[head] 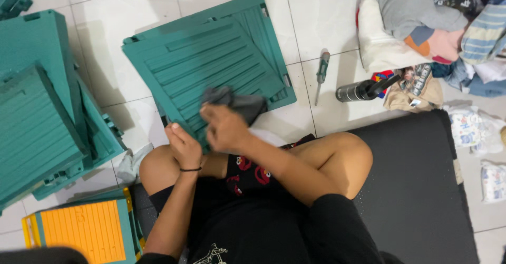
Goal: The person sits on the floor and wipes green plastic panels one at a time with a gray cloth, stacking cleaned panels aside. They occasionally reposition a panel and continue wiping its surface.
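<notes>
Straight ahead of your knees the green slatted panel covers most of the floor, so you would have to reach over it. To your left, the stacked green panels and the yellow-topped piece block that side. Bare tile lies open beyond the panel's far edge and just right of it, up to the screwdriver and black canister. Further right, the clothes pile closes things off. The black mat beside your right knee lies open.
</notes>
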